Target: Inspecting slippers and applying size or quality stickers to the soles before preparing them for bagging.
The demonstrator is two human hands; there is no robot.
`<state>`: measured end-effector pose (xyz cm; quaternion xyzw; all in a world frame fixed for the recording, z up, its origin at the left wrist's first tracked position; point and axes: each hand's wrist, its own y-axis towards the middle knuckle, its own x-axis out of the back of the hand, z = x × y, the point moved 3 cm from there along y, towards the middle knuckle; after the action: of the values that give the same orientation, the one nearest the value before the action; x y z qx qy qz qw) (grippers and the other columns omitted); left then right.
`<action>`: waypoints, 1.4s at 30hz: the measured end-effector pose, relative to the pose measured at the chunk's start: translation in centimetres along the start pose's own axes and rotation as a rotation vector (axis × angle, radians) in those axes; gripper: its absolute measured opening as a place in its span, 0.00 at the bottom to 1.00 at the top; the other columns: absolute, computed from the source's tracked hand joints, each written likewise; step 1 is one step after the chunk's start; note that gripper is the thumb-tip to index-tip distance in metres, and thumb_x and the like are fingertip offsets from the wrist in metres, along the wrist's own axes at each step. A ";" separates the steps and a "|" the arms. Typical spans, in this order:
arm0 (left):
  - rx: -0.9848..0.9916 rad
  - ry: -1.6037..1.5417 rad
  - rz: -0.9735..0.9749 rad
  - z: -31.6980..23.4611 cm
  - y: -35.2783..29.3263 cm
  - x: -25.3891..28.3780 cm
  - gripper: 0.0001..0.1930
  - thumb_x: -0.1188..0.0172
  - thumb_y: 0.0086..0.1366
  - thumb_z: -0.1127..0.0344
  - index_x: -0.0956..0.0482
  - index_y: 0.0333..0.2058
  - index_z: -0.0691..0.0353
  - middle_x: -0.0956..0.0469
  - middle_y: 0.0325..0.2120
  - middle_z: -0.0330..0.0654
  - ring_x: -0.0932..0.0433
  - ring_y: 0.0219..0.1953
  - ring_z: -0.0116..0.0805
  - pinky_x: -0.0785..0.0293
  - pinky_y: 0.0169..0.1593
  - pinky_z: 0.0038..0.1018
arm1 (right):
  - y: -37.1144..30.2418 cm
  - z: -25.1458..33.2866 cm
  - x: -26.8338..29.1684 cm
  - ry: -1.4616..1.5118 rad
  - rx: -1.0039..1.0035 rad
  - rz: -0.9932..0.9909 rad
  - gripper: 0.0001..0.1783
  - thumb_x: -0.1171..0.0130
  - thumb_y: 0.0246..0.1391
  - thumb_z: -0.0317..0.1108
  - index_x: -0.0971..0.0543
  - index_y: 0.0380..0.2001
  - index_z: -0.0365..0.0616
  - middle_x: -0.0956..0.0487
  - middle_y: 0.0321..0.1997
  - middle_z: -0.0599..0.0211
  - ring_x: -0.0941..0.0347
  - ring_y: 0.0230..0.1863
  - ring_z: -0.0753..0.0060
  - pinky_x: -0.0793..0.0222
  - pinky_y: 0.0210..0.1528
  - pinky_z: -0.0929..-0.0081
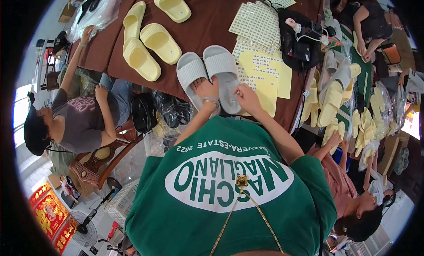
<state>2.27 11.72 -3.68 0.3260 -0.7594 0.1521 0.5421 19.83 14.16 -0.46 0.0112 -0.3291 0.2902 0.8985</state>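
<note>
A pair of light grey slide sandals lies toe-away on the brown-covered table edge in front of me. My left hand (204,89) rests on the footbed of the left grey slide (192,69), thumb apart from the fingers, whose tips reach the edge of the ribbed strap. Over the heel half of the right grey slide (220,64), my right hand (248,98) has its fingers curled in a pinch; whatever they hold is too small to make out. Yellow sheets of small number stickers (260,79) lie beside that hand, partly under plastic.
Several pale yellow slides (161,43) lie at the far left of the brown cloth (207,22). A black bag (300,44) with a cable sits beyond the sheets. Co-workers sit left and right; more yellow slides (331,103) pile on a green surface at right.
</note>
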 end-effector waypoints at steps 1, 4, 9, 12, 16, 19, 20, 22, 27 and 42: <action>0.002 0.000 -0.013 0.2 0.1 0.0 0.29 0.51 0.57 0.49 0.25 0.36 0.78 0.28 0.44 0.64 0.36 0.54 0.57 0.54 0.63 0.44 | -0.1 0.0 0.2 0.081 -0.011 -0.043 0.08 0.42 0.44 0.28 0.27 0.30 0.48 0.30 0.33 0.63 0.29 0.32 0.60 0.33 0.34 0.65; -0.013 -0.004 -0.049 0.2 0.1 0.5 0.32 0.49 0.56 0.48 0.27 0.36 0.81 0.28 0.41 0.68 0.33 0.50 0.60 0.49 0.61 0.45 | -0.3 0.3 1.8 0.042 0.114 -0.224 0.09 0.42 0.45 0.29 0.26 0.33 0.46 0.29 0.36 0.63 0.29 0.36 0.59 0.34 0.39 0.65; 0.044 0.017 0.040 0.8 0.0 0.4 0.31 0.49 0.56 0.47 0.25 0.36 0.79 0.28 0.42 0.65 0.33 0.51 0.57 0.50 0.62 0.45 | -1.3 -0.2 4.9 -0.348 0.287 -0.437 0.15 0.42 0.48 0.33 0.26 0.41 0.46 0.29 0.47 0.62 0.33 0.49 0.59 0.40 0.52 0.61; 0.033 0.026 0.084 0.1 0.1 0.3 0.31 0.49 0.56 0.47 0.25 0.38 0.78 0.28 0.44 0.63 0.34 0.53 0.56 0.52 0.62 0.45 | -2.4 -2.1 5.8 -0.449 0.235 -0.459 0.16 0.42 0.49 0.34 0.26 0.43 0.47 0.29 0.49 0.63 0.34 0.51 0.59 0.41 0.53 0.61; 0.022 -0.083 0.058 0.7 -0.3 0.5 0.28 0.49 0.57 0.50 0.25 0.39 0.77 0.29 0.45 0.64 0.35 0.53 0.57 0.52 0.62 0.47 | -3.4 -4.1 5.6 -0.499 0.176 -0.427 0.15 0.42 0.50 0.35 0.26 0.43 0.47 0.29 0.48 0.63 0.33 0.51 0.59 0.41 0.53 0.61; -0.039 -0.206 -0.022 1.0 -0.6 1.2 0.22 0.46 0.57 0.55 0.25 0.33 0.76 0.28 0.41 0.65 0.34 0.50 0.61 0.51 0.61 0.48 | -3.8 -5.2 5.2 -0.524 0.219 -0.436 0.16 0.43 0.50 0.34 0.26 0.44 0.48 0.30 0.48 0.63 0.34 0.51 0.59 0.42 0.53 0.61; -0.092 -0.281 -0.055 0.2 -0.3 2.4 0.20 0.44 0.56 0.57 0.24 0.31 0.75 0.27 0.39 0.64 0.33 0.48 0.61 0.51 0.61 0.49 | -4.1 -5.4 5.3 -0.534 0.206 -0.422 0.17 0.44 0.49 0.34 0.26 0.45 0.48 0.30 0.49 0.63 0.34 0.51 0.59 0.42 0.53 0.61; -0.063 -0.396 -0.062 0.2 1.7 3.7 0.17 0.43 0.55 0.59 0.24 0.26 0.73 0.24 0.33 0.62 0.29 0.42 0.59 0.41 0.54 0.46 | -4.1 -5.4 5.5 -0.521 0.192 -0.429 0.17 0.44 0.49 0.33 0.26 0.45 0.48 0.30 0.49 0.63 0.34 0.51 0.60 0.42 0.53 0.61; -0.182 0.116 -0.129 2.9 14.3 8.2 0.16 0.48 0.58 0.62 0.25 0.23 0.73 0.25 0.23 0.56 0.26 0.29 0.52 0.32 0.35 0.44 | -3.9 -5.6 5.8 -0.454 0.186 -0.444 0.18 0.44 0.48 0.33 0.26 0.45 0.50 0.30 0.48 0.64 0.34 0.50 0.59 0.41 0.53 0.60; -0.658 -0.408 0.261 -5.6 5.5 1.6 0.33 0.45 0.62 0.63 0.46 0.60 0.74 0.49 0.62 0.61 0.55 0.66 0.56 0.57 0.67 0.42 | -5.1 -6.8 6.7 -0.483 0.167 -0.510 0.16 0.45 0.49 0.38 0.26 0.43 0.51 0.30 0.48 0.68 0.34 0.52 0.67 0.41 0.54 0.65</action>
<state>2.35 18.54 0.49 0.0597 -0.8946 -0.0993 0.4317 30.62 14.74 -0.91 0.2345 -0.4939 0.0715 0.8343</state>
